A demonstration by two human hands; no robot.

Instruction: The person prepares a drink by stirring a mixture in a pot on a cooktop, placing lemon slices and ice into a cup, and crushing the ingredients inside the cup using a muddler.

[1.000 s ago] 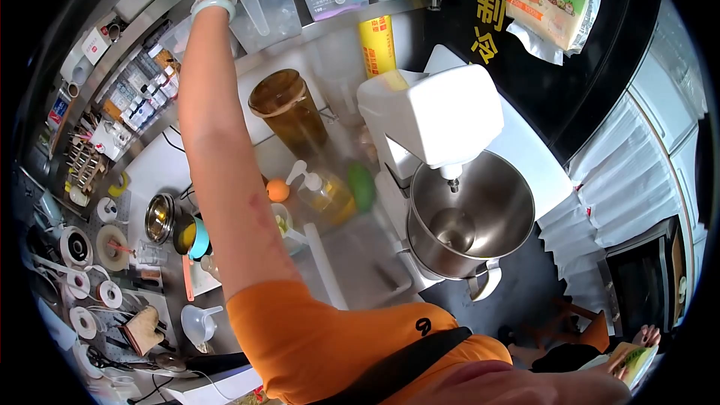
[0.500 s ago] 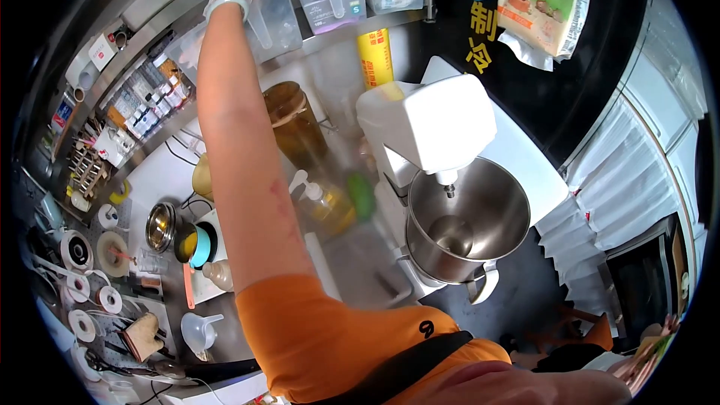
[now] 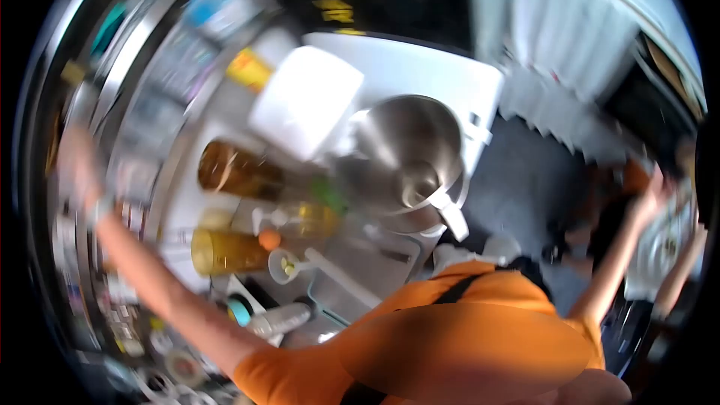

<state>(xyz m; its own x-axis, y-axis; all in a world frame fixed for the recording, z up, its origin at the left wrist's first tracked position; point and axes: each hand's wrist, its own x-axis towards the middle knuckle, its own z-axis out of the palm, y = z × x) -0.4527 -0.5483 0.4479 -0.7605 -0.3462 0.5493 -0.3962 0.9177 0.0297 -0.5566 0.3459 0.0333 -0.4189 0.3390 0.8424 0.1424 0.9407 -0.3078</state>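
Observation:
My left hand, smeared by motion, is raised at the left beside the metal shelf; its fingers cannot be made out. Out to the far right is my right hand, small and slightly blurred. Its fingers look stretched out, and I see nothing in them. Between my arms stands a white stand mixer with a steel mixing bowl. A brown jar, an amber jug and a pump bottle stand left of the bowl.
A small funnel-like cup lies near the sink. Blurred clear bins line the shelf. At the right edge, another person's arm is beside a light tray. White curtains hang at the upper right.
My view has turned and shifted. My left hand has left the clear bins and is farther left along the shelf. My right arm has come into view at the right.

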